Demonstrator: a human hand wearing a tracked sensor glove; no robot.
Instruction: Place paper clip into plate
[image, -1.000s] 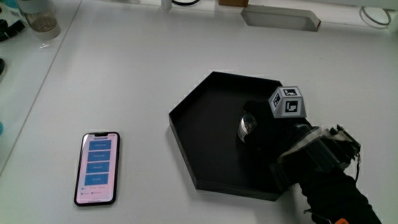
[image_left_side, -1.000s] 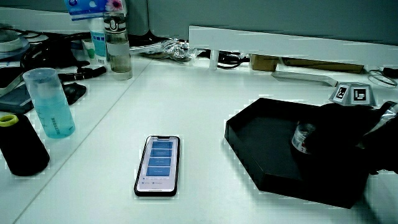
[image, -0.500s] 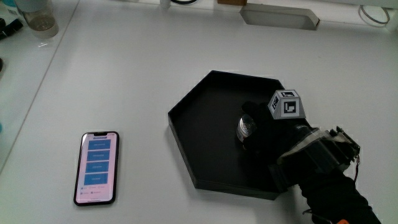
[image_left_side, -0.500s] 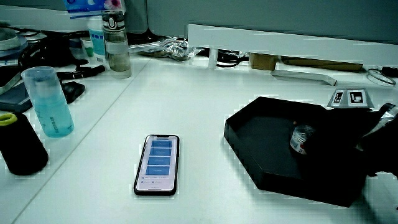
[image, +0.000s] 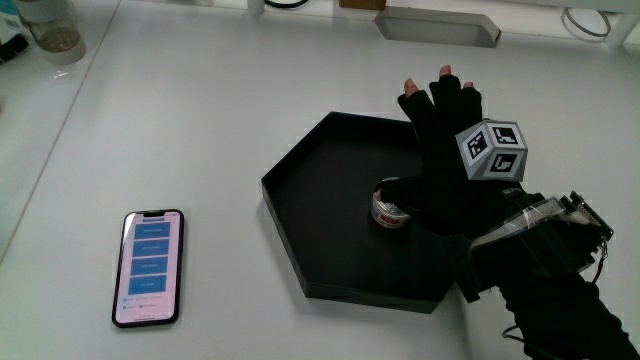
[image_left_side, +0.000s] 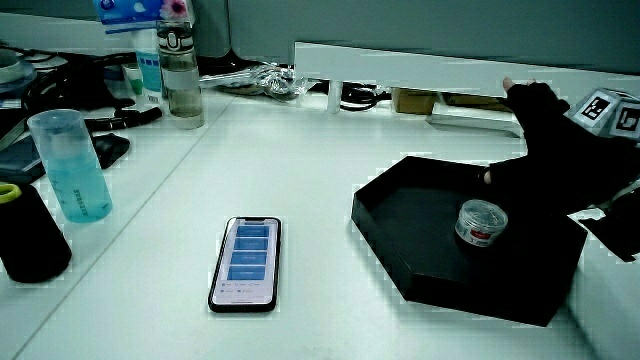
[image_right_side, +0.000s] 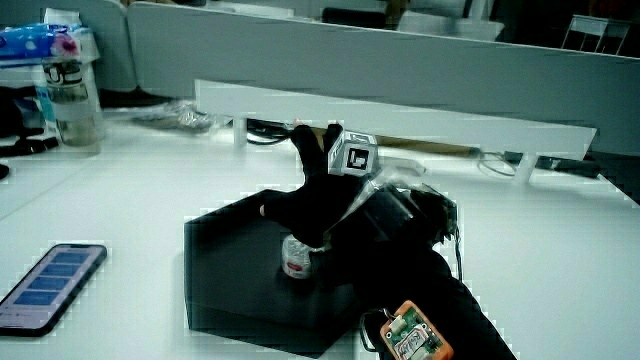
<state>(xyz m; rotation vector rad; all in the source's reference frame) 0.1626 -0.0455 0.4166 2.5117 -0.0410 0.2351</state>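
The small clear round paper-clip container (image: 387, 208) stood in the black hexagonal plate (image: 318, 196); the gloved hand (image: 445, 160) hovered above it, fingers spread, holding nothing. Placement looked done; withdrawing should follow.

Black plate (image: 320, 210) (glove (image: 450, 190) likewise black)

hand (image: 445, 165): I opened my fingers and lifted off | small round container (image: 388, 207): released, now standing alone inside the black hexagonal tray (image: 300, 210), just beside my thumb
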